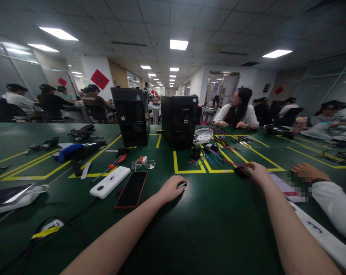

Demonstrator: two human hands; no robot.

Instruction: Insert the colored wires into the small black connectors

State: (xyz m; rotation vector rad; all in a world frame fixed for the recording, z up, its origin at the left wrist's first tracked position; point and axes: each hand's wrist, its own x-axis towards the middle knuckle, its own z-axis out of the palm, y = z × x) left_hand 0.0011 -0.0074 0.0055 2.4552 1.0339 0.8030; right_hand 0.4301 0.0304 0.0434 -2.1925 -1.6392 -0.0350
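While the left hand (172, 188) is cupping a dark piece (181, 185), grip unclear, the right hand (259, 173) is pinching wires (234, 164), needing gentle pressure.

head-worn, looking from above the near side of the green table (207, 236) toward its far edge, tilted slightly down; close to the left hand (170, 188) and right hand (259, 174), yet wide enough to reach past that edge to the ceiling (152, 23).
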